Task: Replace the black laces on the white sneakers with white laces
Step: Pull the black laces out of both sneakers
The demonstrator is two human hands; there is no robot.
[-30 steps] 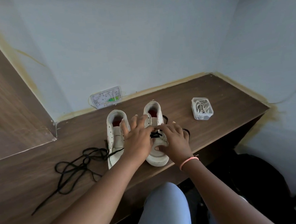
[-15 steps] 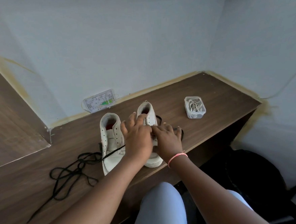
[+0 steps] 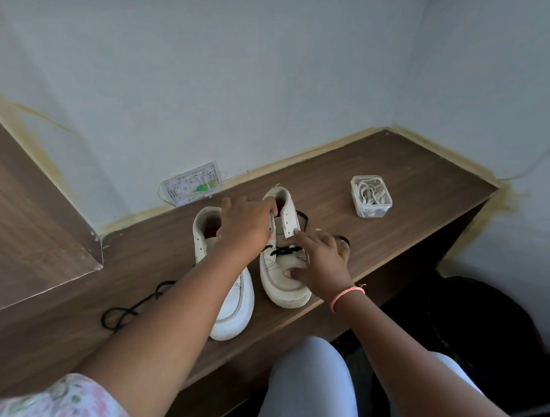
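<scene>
Showing black lace point(image 3: 281, 251) only low, right sneaker point(image 3: 283, 282).

A brown wooden surface point(image 3: 378, 168) fills a corner between pale blue-grey walls point(image 3: 225, 81). Yellowish stains edge the joint. A socket plate point(image 3: 192, 188) sits low on the back wall.

Single head view, looking down-forward, close over wooden shelf point(image 3: 383, 233).
</scene>
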